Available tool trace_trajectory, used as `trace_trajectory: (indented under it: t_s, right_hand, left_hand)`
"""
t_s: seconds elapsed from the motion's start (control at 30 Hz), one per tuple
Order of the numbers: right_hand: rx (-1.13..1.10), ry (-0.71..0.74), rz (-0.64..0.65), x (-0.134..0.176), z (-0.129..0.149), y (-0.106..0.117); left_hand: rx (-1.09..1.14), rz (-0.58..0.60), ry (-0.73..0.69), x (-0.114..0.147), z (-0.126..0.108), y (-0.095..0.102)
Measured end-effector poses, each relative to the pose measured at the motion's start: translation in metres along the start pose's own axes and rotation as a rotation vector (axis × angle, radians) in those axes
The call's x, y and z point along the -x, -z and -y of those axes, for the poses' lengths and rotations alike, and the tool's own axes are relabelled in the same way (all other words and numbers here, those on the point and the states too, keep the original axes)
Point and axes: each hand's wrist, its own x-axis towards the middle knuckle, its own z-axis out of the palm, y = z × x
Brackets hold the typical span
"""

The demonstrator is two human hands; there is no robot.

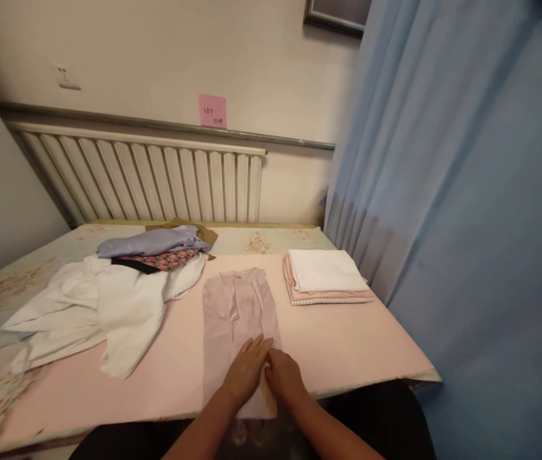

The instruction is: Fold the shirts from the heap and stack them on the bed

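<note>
A pale mauve shirt (pixel 220 345) lies in front of me, folded into a long narrow strip with its neckline at the far end. Its near end reaches over the front edge of the table. My left hand (pixel 248 369) rests flat on the shirt's right part, fingers stretched out together and pointing away from me. Beside it, touching its fingertips, my right hand (pixel 286 378) is curled at the shirt's right edge. Its fingers are closed on the fabric there, partly hidden from view.
Left is a loose heap: a white garment (pixel 127 306), a red patterned cloth (pixel 168 260), a blue-grey garment (pixel 153 241). A folded stack (pixel 325 271) sits right on the pink sheet (pixel 342 338). A blue curtain (pixel 424 191) hangs right; a radiator (pixel 156 176) stands behind.
</note>
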Motion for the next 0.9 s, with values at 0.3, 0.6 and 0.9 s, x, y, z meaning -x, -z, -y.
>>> trace_trajectory:
  t_s: [0.3, 0.6, 0.9]
  right_hand:
    - [0.15, -0.015, 0.142, 0.011, -0.011, 0.013]
    - [0.146, -0.08, 0.161, 0.047, -0.018, 0.018]
    - [0.08, -0.053, 0.16, 0.073, 0.0, 0.016]
  left_hand:
    - [0.044, 0.024, 0.001, 0.004, 0.002, -0.008]
    - [0.037, 0.03, 0.012, 0.003, -0.001, -0.006]
    - [0.039, 0.02, -0.004, 0.003, 0.001, -0.006]
